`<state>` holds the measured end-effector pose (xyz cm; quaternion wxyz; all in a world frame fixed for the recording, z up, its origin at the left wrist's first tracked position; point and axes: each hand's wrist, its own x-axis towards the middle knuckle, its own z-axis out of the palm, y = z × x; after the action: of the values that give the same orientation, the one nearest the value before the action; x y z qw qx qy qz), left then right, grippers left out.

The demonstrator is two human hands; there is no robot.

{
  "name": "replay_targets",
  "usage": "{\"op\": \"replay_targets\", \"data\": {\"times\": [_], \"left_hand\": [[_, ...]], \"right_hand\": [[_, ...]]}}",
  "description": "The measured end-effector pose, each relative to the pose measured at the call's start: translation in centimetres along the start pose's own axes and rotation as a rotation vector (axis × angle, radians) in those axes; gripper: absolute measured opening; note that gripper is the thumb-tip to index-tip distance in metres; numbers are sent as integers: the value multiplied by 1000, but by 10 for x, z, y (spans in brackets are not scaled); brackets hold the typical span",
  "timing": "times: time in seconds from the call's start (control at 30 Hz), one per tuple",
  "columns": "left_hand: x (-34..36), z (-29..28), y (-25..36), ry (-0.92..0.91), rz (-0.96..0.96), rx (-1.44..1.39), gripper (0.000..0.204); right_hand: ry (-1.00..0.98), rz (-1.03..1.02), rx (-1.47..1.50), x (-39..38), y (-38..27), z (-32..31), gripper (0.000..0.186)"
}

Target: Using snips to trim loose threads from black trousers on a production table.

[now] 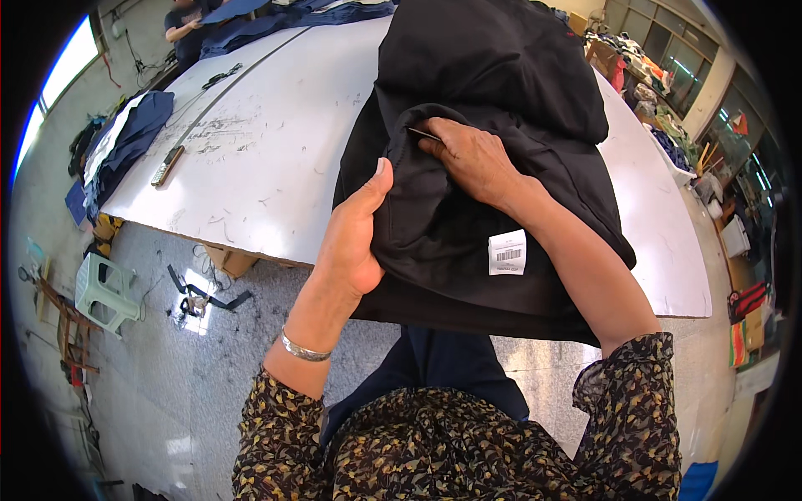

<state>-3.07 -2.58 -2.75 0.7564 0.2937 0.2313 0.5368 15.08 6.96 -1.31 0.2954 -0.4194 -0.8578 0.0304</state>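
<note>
A black garment (510, 92) lies bunched over the table's near edge, its lower part hanging toward me. My left hand (355, 242) grips its left side, thumb raised along the cloth and fingers hidden behind the fabric. Over an opened fold, my right hand (472, 159) is closed around a thin, pointed metal tool (424, 134); its exact kind is mostly hidden by the fingers. The tip points left, close to the stitched edge of the fold. A white label (506, 252) with a barcode shows on the cloth below my right forearm.
The white table (251, 167) carries a dark slim handheld item (168, 165) and navy cloth stacks (138, 134). At the far left a person (185, 29) handles blue fabric. A pale green stool (107, 292) stands on the floor; piled goods (639, 71) line the right.
</note>
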Motion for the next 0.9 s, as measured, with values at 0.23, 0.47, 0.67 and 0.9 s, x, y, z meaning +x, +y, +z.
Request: {"op": "replay_targets", "data": {"times": [0.23, 0.47, 0.67, 0.9], "left_hand": [[4, -5, -4, -23, 43, -104, 50], [3, -9, -3, -31, 72, -169, 52], [-1, -5, -1, -20, 68, -155, 55], [3, -15, -4, -61, 86, -202, 56]], "right_hand": [[-15, 36, 39, -3, -1, 5, 27], [-150, 277, 330, -5, -12, -15, 28], [-32, 437, 644, -25, -24, -36, 29], [-117, 428, 816, -54, -66, -40, 23]]}}
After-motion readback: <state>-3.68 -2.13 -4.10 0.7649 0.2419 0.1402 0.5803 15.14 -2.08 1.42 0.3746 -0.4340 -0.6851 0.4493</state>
